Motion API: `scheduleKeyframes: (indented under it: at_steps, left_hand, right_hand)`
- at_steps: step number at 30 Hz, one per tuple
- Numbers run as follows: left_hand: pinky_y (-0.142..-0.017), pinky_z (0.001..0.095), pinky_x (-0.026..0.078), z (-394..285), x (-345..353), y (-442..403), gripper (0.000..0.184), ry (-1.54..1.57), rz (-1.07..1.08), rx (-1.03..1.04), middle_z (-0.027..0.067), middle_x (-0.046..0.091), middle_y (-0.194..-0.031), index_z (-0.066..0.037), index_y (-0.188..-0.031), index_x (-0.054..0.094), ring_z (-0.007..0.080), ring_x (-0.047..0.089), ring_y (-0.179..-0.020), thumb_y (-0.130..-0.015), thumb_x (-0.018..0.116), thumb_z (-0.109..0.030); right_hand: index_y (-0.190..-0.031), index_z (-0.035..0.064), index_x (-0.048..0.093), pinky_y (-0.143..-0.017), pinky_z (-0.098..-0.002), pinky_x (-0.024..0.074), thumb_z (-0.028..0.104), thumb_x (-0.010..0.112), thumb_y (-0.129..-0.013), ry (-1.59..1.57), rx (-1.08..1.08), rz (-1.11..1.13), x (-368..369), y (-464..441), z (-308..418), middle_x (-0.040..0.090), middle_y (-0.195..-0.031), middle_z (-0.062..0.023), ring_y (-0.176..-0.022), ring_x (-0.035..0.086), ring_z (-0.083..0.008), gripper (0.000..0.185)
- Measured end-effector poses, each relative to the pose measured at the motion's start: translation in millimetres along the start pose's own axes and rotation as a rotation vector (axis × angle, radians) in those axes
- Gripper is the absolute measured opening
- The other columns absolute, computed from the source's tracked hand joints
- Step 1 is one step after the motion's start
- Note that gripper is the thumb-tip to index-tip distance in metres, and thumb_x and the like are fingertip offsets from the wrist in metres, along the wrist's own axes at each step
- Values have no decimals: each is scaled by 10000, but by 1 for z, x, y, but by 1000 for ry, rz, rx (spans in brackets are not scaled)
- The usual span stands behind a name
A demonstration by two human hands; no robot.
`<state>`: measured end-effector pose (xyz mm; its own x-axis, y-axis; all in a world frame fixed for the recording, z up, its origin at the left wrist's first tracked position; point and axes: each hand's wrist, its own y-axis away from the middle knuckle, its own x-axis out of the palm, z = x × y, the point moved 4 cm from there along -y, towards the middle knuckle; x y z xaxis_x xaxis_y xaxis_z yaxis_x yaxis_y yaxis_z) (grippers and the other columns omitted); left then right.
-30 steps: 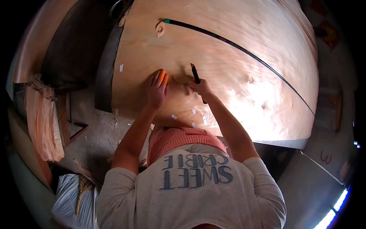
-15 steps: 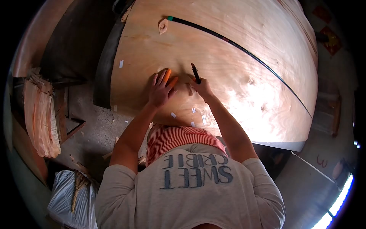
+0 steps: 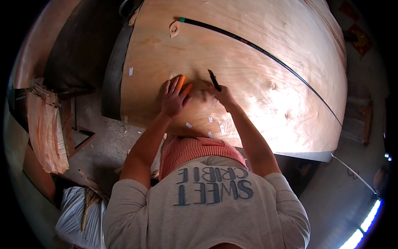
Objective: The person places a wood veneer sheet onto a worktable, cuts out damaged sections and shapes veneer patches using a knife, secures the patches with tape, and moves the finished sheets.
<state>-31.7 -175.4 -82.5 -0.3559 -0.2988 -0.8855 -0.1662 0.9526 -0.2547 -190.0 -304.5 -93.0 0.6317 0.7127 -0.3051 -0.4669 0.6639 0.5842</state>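
A large pale wood veneer sheet lies in front of me. My left hand rests flat on it with its fingers spread, two of them covered in orange. To its right, my right hand grips a black cutter knife, its blade pointing up and away from me. The fingertips of my right hand are close to the veneer. Small white tape pieces stick to the sheet near my body. A small leaf-shaped veneer piece lies toward the far left of the sheet.
A long black rod with a green end crosses the sheet. Stacked veneer strips stand at the left. A white plastic-wrapped bundle sits at the lower left. Wood scraps lie on the floor.
Since the earliest frame, my left hand's fingers have spread apart. The curled bit of veneer between my hands no longer shows clearly. My right hand has shifted slightly and still holds the knife.
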Motion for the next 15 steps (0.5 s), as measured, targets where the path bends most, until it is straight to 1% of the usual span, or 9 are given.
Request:
scheduleKeyframes:
  at_steps: [1, 2, 5, 8, 11, 12, 15]
  left_hand:
    - [-1001, 465, 195, 0, 0, 0, 411, 7, -7, 2, 159, 369, -1293, -172, -1161, 511, 284, 326, -1215, -784, 531, -334]
    - [-1000, 467, 198, 0, 0, -1, 405, 16, -15, 5, 159, 371, -1291, -171, -1157, 514, 285, 327, -1214, -786, 530, -330]
    - [-996, 473, 208, -2, -6, -3, 393, 41, -25, -1, 157, 373, -1289, -169, -1146, 521, 286, 327, -1214, -784, 533, -319]
    - [-1001, 464, 208, 0, -4, -2, 386, 46, -37, -9, 149, 384, -1284, -189, -1139, 532, 270, 336, -1208, -775, 531, -315]
    - [-999, 467, 212, 0, -3, -1, 373, 33, -20, -17, 150, 380, -1285, -185, -1124, 542, 274, 335, -1208, -770, 541, -303]
    - [-998, 468, 213, -1, -3, -1, 371, 33, -21, -13, 150, 379, -1285, -183, -1121, 543, 275, 337, -1207, -769, 543, -302]
    - [-996, 472, 216, -2, -4, -3, 368, 33, -22, 0, 152, 378, -1285, -178, -1116, 545, 277, 339, -1203, -769, 547, -299]
  right_hand:
    - [-825, 47, 597, -414, -209, 289, 288, 558, -811, -26, 18, 7, -8, 7, 2, 441, -558, 41, -469, 376, -46, 244]
    - [-900, 39, 600, -403, -181, 270, 261, 519, -835, -38, 97, 10, -19, 9, -11, 440, -578, 41, -455, 342, -29, 245]
    - [-1023, 3, 542, -410, -167, 269, 188, 519, -830, -474, 148, 194, -43, 41, -6, 454, -598, 17, -458, 335, -23, 267]
    - [-1148, -15, 443, -412, -146, 260, 149, 503, -842, -452, 78, 234, -52, 62, -5, 494, -649, 7, -460, 316, -6, 352]
    - [-1178, -26, 403, -408, -147, 260, 140, 518, -835, -474, -18, 258, -47, 74, -2, 520, -686, -2, -461, 325, -7, 398]
    - [-1167, -24, 419, -405, -150, 264, 137, 533, -826, -490, -20, 261, -43, 78, 3, 540, -704, -12, -463, 331, -6, 393]
    - [-1137, -18, 455, -405, -152, 272, 157, 537, -826, -406, -9, 257, -33, 80, -1, 558, -714, -11, -463, 338, -9, 366]
